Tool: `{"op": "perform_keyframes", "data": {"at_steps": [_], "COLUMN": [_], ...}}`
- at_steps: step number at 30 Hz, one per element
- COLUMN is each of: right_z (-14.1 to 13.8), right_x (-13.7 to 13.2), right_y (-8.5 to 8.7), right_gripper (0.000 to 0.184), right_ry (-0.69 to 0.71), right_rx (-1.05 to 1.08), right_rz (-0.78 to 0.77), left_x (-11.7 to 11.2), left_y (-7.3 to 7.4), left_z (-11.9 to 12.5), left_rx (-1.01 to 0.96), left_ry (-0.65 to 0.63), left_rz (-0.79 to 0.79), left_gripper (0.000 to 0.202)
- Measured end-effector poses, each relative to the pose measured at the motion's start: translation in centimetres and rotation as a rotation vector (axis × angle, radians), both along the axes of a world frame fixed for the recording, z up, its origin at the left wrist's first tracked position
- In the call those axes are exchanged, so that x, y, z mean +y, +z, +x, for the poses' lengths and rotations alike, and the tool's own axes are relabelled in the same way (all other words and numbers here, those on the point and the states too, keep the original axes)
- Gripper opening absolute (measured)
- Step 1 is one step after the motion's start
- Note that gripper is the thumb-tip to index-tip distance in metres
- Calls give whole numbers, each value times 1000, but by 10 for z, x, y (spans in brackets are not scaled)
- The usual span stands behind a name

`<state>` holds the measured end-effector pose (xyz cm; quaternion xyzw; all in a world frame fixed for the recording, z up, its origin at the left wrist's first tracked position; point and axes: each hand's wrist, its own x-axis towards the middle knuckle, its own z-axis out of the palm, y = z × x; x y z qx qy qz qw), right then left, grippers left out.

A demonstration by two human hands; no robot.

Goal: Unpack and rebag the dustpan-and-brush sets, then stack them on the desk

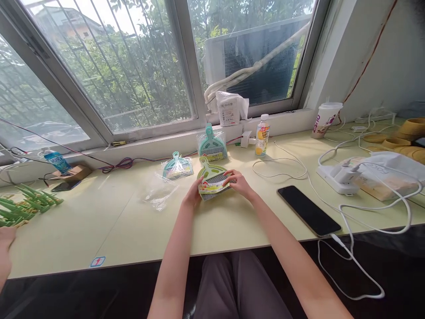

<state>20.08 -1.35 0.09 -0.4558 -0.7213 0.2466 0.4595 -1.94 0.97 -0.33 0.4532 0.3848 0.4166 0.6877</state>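
Both my hands hold a small green dustpan-and-brush set (212, 179) with a paper label, lying on the pale desk (133, 230). My left hand (192, 195) grips its left edge, fingers curled. My right hand (237, 183) pinches its right side over the label. Beyond it lie two teal dustpan sets in clear bags, one (178, 167) to the left and one (212, 145) leaning against the window sill. An empty clear plastic bag (157, 190) lies left of my left hand.
A black phone (308, 210) on a white cable lies to the right, beside a white power strip (338, 177) and a bag. A yellow drink bottle (262, 136) and a cup (325, 118) stand near the sill. Green clips (23, 204) and another person's hand (5, 248) are at far left.
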Motion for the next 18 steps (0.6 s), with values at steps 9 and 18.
{"op": "perform_keyframes", "data": {"at_steps": [9, 18], "right_z": [6, 1], "right_x": [11, 11], "right_y": [-12, -10], "right_gripper": [39, 49], "right_ry": [-276, -136], "right_rx": [-142, 772], "right_rz": [-23, -402], "left_x": [1, 9], "left_y": [-8, -9], "left_z": [-6, -8], "left_rx": [79, -52], "left_ry": [38, 185], "left_rz": [100, 100], "left_gripper": [44, 48]}}
